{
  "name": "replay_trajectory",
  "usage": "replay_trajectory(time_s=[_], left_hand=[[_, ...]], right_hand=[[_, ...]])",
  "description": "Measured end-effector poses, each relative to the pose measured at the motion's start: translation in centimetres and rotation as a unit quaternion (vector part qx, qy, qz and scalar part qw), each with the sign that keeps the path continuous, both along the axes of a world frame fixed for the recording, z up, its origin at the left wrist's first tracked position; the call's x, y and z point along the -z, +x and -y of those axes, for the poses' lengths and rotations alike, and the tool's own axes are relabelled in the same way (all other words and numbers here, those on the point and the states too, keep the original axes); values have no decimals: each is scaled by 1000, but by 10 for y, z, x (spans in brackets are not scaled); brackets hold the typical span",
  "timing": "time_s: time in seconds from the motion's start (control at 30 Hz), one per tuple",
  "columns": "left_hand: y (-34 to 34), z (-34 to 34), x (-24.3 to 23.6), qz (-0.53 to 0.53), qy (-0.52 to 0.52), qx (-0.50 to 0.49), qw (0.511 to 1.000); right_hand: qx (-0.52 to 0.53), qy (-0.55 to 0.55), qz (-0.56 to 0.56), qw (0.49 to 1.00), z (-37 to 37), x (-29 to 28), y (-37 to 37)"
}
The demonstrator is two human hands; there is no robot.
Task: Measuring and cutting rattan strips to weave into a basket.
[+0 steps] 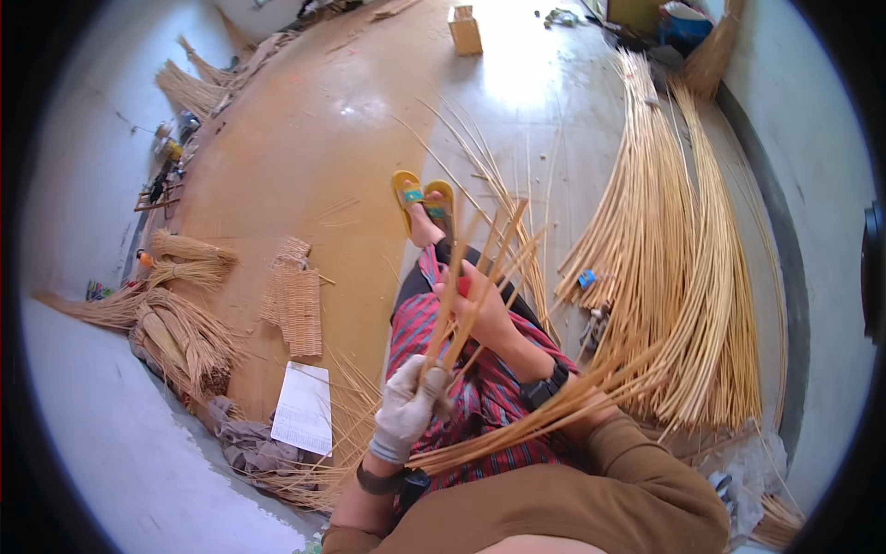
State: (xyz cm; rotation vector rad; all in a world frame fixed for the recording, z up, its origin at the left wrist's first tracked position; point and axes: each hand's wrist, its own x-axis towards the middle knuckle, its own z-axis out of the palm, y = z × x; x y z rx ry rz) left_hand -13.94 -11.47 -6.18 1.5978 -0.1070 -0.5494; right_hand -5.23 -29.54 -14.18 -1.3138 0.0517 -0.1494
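Observation:
My left hand (406, 406), in a white glove, is closed around several wicker rods (445, 314) that rise upward from its fist. My right hand (480, 300) is bare and sits just above and to the right, behind the upper part of these rods. Its fingers are curled, and a small red thing (463, 286) shows at them; its kind is hidden. A loose sheaf of long rods (544, 415) lies across my lap and right forearm. Under both hands a red striped cloth (415, 337) covers my legs.
Large bundles of long rods (637, 231) lie on the right. To the left are a flat woven wicker panel (300, 309), a white sheet of paper (303, 406) and bundled wicker (180, 337). Loose rods (489, 171) stretch past my feet; a woven box (465, 35) stands far off.

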Motion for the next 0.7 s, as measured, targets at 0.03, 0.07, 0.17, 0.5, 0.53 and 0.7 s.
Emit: replay_trajectory(time_s=[0.03, 0.07, 0.17, 0.5, 0.53, 0.7], left_hand=[[4, -9, -9, -10, -4, -29, 1000], [9, -11, -9, -1, -10, -67, 998], [17, -21, -4, 16, -22, -141, 990], [11, -20, -3, 24, -19, -90, 995], [11, -19, -4, 22, -15, -89, 996], [9, -19, -7, 8, -41, -100, 994]], right_hand=[[23, 3, -14, 1000, -1, -4, -2], [46, 5, -29, 999, 0, -9, -5], [106, -43, 2, 993, -3, -37, -10], [181, -196, 61, 962, -2, -55, 7], [185, -214, 60, 957, -1, -56, 7], [129, -195, -3, 972, 4, -58, 3]])
